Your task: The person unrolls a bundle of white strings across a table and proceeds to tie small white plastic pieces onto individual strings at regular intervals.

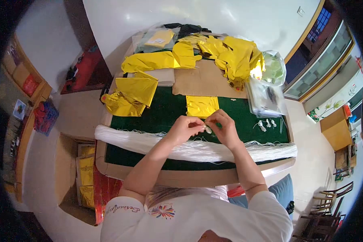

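Both hands meet above the middle of the green table top [165,107]. My left hand [184,129] is closed, its fingertips pinching a small white piece [208,130]. My right hand [223,126] is closed in a pinch at the same piece, from the other side. Its exact kind is too small to make out. Just beyond the fingertips lies a folded yellow foil sheet [201,105]. Beneath my forearms a long bundle of white strings [149,142] stretches across the table.
Crumpled yellow foil [242,56] and brown cardboard [209,78] cover the far side. Plastic bags [266,99] and several small white pieces [263,127] lie at the right. More yellow foil [131,94] is at the left. A cardboard box [66,177] with yellow packets stands below left.
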The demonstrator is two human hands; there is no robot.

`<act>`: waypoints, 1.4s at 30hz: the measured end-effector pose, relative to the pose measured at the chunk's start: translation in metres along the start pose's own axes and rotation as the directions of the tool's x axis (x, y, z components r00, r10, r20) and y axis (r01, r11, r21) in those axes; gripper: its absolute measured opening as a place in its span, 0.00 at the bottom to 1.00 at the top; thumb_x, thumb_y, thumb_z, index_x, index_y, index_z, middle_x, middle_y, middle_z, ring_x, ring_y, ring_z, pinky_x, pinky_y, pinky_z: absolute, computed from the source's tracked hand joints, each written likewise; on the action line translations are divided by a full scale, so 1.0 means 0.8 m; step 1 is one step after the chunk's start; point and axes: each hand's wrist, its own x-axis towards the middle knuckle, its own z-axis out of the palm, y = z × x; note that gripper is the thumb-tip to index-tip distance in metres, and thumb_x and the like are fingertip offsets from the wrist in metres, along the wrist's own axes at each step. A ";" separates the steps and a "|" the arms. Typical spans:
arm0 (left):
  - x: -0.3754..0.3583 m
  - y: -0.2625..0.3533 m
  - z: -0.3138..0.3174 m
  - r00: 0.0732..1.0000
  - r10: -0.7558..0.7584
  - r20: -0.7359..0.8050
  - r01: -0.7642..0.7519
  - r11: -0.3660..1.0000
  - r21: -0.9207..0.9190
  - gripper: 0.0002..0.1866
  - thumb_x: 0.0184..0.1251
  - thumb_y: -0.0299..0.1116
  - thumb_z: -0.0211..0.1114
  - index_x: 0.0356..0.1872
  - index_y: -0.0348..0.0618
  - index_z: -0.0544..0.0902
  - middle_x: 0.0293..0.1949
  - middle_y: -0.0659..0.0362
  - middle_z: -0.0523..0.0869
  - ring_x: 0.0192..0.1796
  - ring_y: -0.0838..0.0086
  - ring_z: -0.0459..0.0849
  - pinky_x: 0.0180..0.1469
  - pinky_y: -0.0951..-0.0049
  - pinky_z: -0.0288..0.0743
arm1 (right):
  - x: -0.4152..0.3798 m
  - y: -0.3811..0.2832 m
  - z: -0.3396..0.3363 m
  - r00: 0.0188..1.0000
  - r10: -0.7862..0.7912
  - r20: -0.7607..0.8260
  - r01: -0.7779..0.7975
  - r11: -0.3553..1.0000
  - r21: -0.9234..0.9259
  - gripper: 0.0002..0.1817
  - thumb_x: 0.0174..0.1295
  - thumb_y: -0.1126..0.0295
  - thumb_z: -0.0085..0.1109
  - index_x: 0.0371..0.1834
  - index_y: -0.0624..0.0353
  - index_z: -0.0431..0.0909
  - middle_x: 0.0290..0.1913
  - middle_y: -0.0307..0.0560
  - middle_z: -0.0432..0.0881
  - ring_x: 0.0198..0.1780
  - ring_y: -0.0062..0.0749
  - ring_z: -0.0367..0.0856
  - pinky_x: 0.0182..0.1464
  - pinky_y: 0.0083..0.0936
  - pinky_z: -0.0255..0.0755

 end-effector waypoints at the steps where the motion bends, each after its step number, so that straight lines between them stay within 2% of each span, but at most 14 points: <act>1: 0.001 0.000 -0.003 1.000 -0.001 0.002 0.001 1.000 0.000 0.05 0.59 0.25 0.62 0.34 0.34 0.82 0.26 0.62 0.82 0.24 0.83 0.76 0.27 0.82 0.70 | 0.001 0.002 0.001 0.999 0.025 -0.032 -0.024 0.999 0.037 0.07 0.50 0.81 0.62 0.31 0.63 0.76 0.31 0.46 0.75 0.33 0.35 0.77 0.35 0.25 0.72; 3: 0.002 -0.001 -0.007 0.996 -0.028 0.080 0.052 0.948 -0.315 0.06 0.61 0.28 0.61 0.34 0.35 0.82 0.27 0.62 0.83 0.26 0.83 0.76 0.28 0.82 0.70 | 0.000 0.006 0.004 0.997 0.049 -0.063 -0.044 0.996 0.074 0.06 0.50 0.82 0.62 0.31 0.64 0.76 0.31 0.45 0.75 0.32 0.30 0.77 0.35 0.22 0.72; 7: 0.007 -0.007 0.002 0.986 -0.161 -0.043 0.105 0.804 -0.585 0.06 0.62 0.28 0.60 0.31 0.36 0.81 0.27 0.63 0.82 0.26 0.83 0.75 0.27 0.82 0.69 | -0.005 0.005 0.014 0.996 0.058 -0.074 -0.053 0.997 0.057 0.07 0.50 0.82 0.63 0.31 0.64 0.76 0.31 0.44 0.74 0.33 0.30 0.77 0.35 0.22 0.71; 10: 0.006 -0.011 0.012 0.962 -0.124 -0.243 0.030 0.933 -0.357 0.05 0.60 0.27 0.62 0.29 0.35 0.80 0.27 0.61 0.82 0.26 0.82 0.76 0.27 0.81 0.70 | -0.005 -0.004 0.017 0.998 0.000 -0.063 -0.004 0.998 -0.063 0.07 0.48 0.80 0.64 0.31 0.63 0.76 0.31 0.45 0.74 0.34 0.34 0.77 0.36 0.24 0.71; 12: 0.006 -0.015 0.017 0.901 0.191 -0.390 -0.125 0.974 0.188 0.03 0.58 0.25 0.63 0.29 0.35 0.80 0.27 0.58 0.83 0.25 0.79 0.78 0.27 0.79 0.71 | -0.005 -0.009 0.015 0.998 -0.040 -0.056 0.031 0.988 -0.154 0.08 0.47 0.80 0.65 0.31 0.62 0.77 0.31 0.45 0.74 0.34 0.36 0.77 0.37 0.25 0.71; 18: -0.001 0.001 0.007 0.915 0.349 -0.201 -0.233 0.865 0.443 0.04 0.52 0.22 0.65 0.29 0.39 0.80 0.26 0.57 0.81 0.28 0.70 0.79 0.30 0.75 0.72 | -0.002 0.001 0.007 0.985 -0.143 -0.100 0.116 0.965 -0.235 0.07 0.50 0.79 0.63 0.31 0.62 0.77 0.33 0.44 0.77 0.34 0.32 0.77 0.39 0.23 0.71; 20: 0.004 0.004 0.000 0.860 0.496 -0.120 -0.368 0.766 0.527 0.04 0.51 0.22 0.65 0.29 0.40 0.80 0.26 0.58 0.80 0.30 0.68 0.79 0.32 0.73 0.73 | -0.007 0.019 0.006 0.963 0.231 0.135 -0.256 0.943 0.211 0.04 0.55 0.77 0.61 0.32 0.61 0.76 0.31 0.42 0.79 0.32 0.26 0.77 0.36 0.19 0.70; 21: 0.005 0.005 -0.002 0.781 0.624 -0.026 -0.491 0.639 0.592 0.05 0.50 0.22 0.65 0.29 0.41 0.80 0.27 0.59 0.80 0.32 0.66 0.79 0.34 0.72 0.74 | -0.008 0.026 0.006 0.963 0.234 0.133 -0.259 0.943 0.211 0.04 0.55 0.77 0.61 0.32 0.61 0.76 0.31 0.42 0.79 0.32 0.26 0.77 0.36 0.19 0.70; 23: 0.003 0.006 0.000 0.773 0.634 0.002 -0.514 0.625 0.588 0.06 0.50 0.21 0.65 0.30 0.42 0.80 0.28 0.60 0.80 0.34 0.64 0.79 0.36 0.70 0.74 | -0.007 0.036 0.003 0.891 0.328 0.313 -0.453 0.673 0.585 0.04 0.59 0.77 0.58 0.33 0.63 0.74 0.32 0.40 0.79 0.33 0.19 0.76 0.38 0.15 0.70; 26: 0.005 0.014 0.009 0.740 0.673 -0.012 -0.554 0.619 0.557 0.09 0.49 0.19 0.64 0.32 0.43 0.80 0.30 0.60 0.81 0.36 0.64 0.79 0.38 0.69 0.74 | -0.006 0.031 -0.006 0.914 0.322 0.246 -0.404 0.688 0.603 0.03 0.59 0.79 0.57 0.34 0.65 0.73 0.31 0.38 0.78 0.34 0.17 0.76 0.38 0.15 0.71; 28: 0.001 0.022 0.014 0.734 0.675 -0.077 -0.531 0.640 0.555 0.10 0.49 0.18 0.65 0.34 0.41 0.80 0.33 0.58 0.82 0.37 0.64 0.80 0.39 0.69 0.74 | -0.004 0.020 -0.030 0.926 0.351 0.142 -0.368 0.745 0.557 0.03 0.58 0.80 0.57 0.31 0.62 0.74 0.31 0.39 0.79 0.35 0.18 0.77 0.40 0.15 0.72; 33: 0.001 0.015 0.006 0.722 0.678 -0.140 -0.488 0.641 0.593 0.09 0.50 0.17 0.63 0.33 0.40 0.80 0.32 0.57 0.81 0.36 0.64 0.80 0.38 0.70 0.73 | -0.043 0.084 -0.143 0.826 0.410 -0.387 -0.443 0.897 0.005 0.07 0.58 0.77 0.57 0.39 0.63 0.77 0.32 0.40 0.81 0.33 0.20 0.78 0.39 0.17 0.71; 37: 0.000 0.013 0.005 0.739 0.648 -0.185 -0.432 0.667 0.607 0.07 0.51 0.18 0.63 0.31 0.40 0.81 0.30 0.57 0.81 0.35 0.64 0.80 0.37 0.70 0.73 | -0.125 0.204 -0.233 0.687 0.369 -0.626 -0.656 0.684 -0.318 0.07 0.54 0.72 0.60 0.33 0.64 0.79 0.27 0.46 0.82 0.29 0.27 0.79 0.35 0.23 0.72; 42: 0.001 0.009 0.009 0.756 0.631 -0.175 -0.421 0.674 0.607 0.07 0.50 0.18 0.63 0.30 0.42 0.80 0.28 0.58 0.81 0.34 0.64 0.79 0.35 0.69 0.73 | -0.163 0.255 -0.262 0.660 0.405 -0.633 -0.735 0.522 -0.433 0.06 0.52 0.69 0.60 0.31 0.59 0.80 0.30 0.51 0.82 0.32 0.38 0.82 0.37 0.29 0.73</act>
